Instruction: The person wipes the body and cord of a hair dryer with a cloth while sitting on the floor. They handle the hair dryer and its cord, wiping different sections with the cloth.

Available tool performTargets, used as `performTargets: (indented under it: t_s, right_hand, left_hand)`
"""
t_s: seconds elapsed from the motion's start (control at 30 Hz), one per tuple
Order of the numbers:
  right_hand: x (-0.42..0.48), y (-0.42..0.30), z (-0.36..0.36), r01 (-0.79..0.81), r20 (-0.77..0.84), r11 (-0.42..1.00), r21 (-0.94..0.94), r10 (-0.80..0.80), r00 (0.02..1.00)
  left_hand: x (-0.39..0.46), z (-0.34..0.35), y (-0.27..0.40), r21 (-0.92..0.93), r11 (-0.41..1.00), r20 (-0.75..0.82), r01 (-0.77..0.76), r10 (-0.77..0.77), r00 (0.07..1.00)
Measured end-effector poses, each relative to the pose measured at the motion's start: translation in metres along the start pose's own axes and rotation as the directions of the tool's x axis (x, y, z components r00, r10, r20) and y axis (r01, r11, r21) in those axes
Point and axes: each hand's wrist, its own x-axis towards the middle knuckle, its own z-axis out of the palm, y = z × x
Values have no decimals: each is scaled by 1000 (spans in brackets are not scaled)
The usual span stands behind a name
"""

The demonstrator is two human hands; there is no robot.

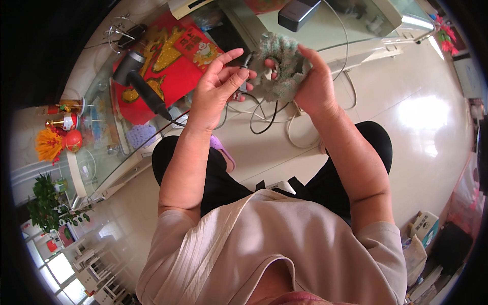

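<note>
My right hand (317, 85) grips a fuzzy grey-green knitted piece (286, 57), ring-like in shape. Fingertips show through the opening in its middle. My left hand (219, 87) pinches a dark cable (248, 61) between thumb and fingers, just left of the knit. Below those fingers a grey plug or connector (240, 91) is partly hidden. Loops of black cord (263, 131) hang under both hands. On the glass-topped cabinet to the left lies a dark hair dryer (139, 76), its cord running toward my left hand.
Red festive paper with gold figures (164, 49) covers part of the glass top (114, 152). A dark box-shaped device (299, 13) with a white cable sits at the back. A lilac fuzzy piece (141, 135) rests near the cabinet edge. White cable (295, 139) trails over the tiled floor (373, 103).
</note>
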Motion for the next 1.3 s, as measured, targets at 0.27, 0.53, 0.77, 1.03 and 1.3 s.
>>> performTargets:
  t_s: [0.27, 0.53, 0.77, 1.03, 1.3]
  right_hand:
    - [-12, 7, 11, -14, -147, 793, -609, -96, 984]
    - [-13, 38, 4, 635, 690, -270, -724, -267, 673]
    - [-9, 42, 1, 463, 566, -360, -810, -278, 776]
    - [-20, 54, 7, 435, 489, -232, -870, -304, 818]
    - [-20, 48, 6, 228, 96, 546, -806, -260, 961]
  left_hand:
    - [4, -5, 4, -312, 945, 82, 97, -75, 994]
    - [4, -5, -7, -404, 914, 136, 47, 9, 991]
    - [2, 3, -9, -370, 922, 211, 115, -37, 977]
    - [4, -3, -14, -567, 817, 115, 108, -52, 992]
    - [12, -15, -7, -497, 867, 52, 41, -17, 998]
